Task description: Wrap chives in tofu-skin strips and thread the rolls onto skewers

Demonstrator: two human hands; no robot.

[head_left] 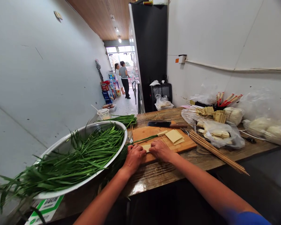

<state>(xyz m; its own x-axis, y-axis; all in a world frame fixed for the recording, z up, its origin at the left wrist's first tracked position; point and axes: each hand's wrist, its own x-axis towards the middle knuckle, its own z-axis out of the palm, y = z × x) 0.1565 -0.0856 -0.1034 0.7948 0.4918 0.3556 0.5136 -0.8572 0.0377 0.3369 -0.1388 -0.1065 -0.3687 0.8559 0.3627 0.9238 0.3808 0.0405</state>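
My left hand (134, 156) and my right hand (160, 150) rest side by side on the near edge of a wooden cutting board (184, 144). Between them they press a small pale tofu sheet (146, 147), fingers curled over it. A few more square tofu sheets (174, 136) lie stacked on the board just beyond my right hand. A green chive stalk (147, 138) lies across the board. A cleaver (165, 124) lies behind the board, blade to the left.
A big metal basin (61, 147) of chives fills the left. Bamboo skewers (215, 151) lie right of the board, with plastic bags (222, 132) of food behind. A black fridge (151, 53) stands at the back. Two people (123, 79) stand far down the corridor.
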